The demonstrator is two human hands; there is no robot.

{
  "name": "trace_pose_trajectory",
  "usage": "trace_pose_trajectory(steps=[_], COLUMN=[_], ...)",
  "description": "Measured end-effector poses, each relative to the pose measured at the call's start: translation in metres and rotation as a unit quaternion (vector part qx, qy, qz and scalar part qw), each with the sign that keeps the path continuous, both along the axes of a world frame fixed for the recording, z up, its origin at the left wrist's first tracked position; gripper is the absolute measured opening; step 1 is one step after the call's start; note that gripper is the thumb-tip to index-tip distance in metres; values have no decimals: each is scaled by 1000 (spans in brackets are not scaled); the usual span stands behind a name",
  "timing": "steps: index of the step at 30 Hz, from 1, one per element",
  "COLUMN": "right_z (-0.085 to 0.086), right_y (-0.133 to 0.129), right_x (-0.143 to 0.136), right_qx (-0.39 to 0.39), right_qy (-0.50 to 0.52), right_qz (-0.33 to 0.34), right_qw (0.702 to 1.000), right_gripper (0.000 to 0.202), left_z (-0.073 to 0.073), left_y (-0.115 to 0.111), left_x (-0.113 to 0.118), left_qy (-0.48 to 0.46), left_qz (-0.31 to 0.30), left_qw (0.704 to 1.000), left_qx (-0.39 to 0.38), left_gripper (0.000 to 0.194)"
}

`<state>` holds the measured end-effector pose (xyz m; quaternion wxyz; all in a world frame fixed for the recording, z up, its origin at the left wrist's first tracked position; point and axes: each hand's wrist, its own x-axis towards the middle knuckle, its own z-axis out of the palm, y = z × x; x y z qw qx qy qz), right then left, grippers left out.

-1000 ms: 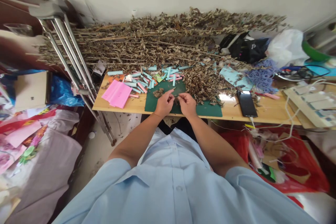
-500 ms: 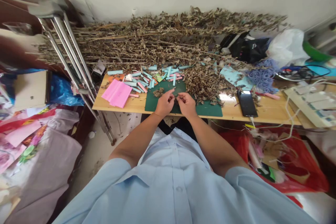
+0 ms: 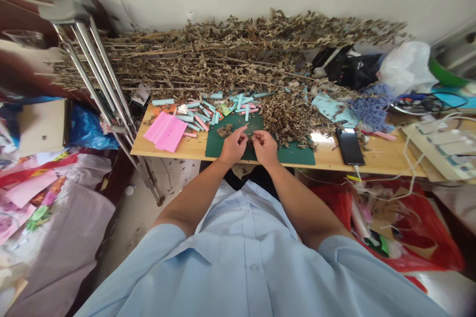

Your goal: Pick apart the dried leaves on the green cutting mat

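Over the green mat (image 3: 303,156), my left hand (image 3: 234,146) is closed, its fingers curled and pressed together; whatever they hold is too small to make out. Close beside it, fingertips facing the left, my right hand (image 3: 265,147) pinches a small bit of dried leaf. A small clump of crumbled dried leaves (image 3: 224,131) lies on the mat just left of my left hand. Beyond my right hand, a larger heap of dried leaves (image 3: 288,119) covers the mat's right part. Several blue and pink paper rolls (image 3: 193,119) are scattered behind and left of the mat.
Long dried leafy stems (image 3: 223,59) lie along the wall. Pink paper sheets (image 3: 165,131) rest at the table's left, near metal crutches (image 3: 100,69). On the right are a plugged-in phone (image 3: 350,146), purple yarn (image 3: 372,108) and a power strip (image 3: 442,146). A red bag (image 3: 442,237) sits below.
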<state>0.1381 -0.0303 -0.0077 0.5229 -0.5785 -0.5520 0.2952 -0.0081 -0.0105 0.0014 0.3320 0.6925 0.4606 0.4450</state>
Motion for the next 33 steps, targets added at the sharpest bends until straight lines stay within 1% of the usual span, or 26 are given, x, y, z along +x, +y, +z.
trace_pose_trajectory(steps=[7, 15, 20, 24, 33], right_z=[7, 2, 2, 2, 5], right_y=[-3, -3, -4, -4, -5], right_x=[0, 0, 0, 0, -2], right_qx=[6, 18, 29, 22, 6], right_qy=[-40, -20, -10, -16, -23], right_qz=[-2, 8, 21, 26, 13], right_qw=[999, 1000, 999, 999, 1000], right_gripper=[23, 26, 25, 26, 29], left_z=[1, 1, 2, 3, 3], left_y=[0, 0, -1, -1, -2], left_x=[0, -1, -1, -1, -1], left_qy=[-7, 14, 14, 23, 27], left_qz=[-1, 3, 8, 11, 12], left_qw=[1000, 1000, 1000, 1000, 1000], left_qx=[0, 6, 8, 7, 10], left_gripper=[42, 42, 42, 40, 39])
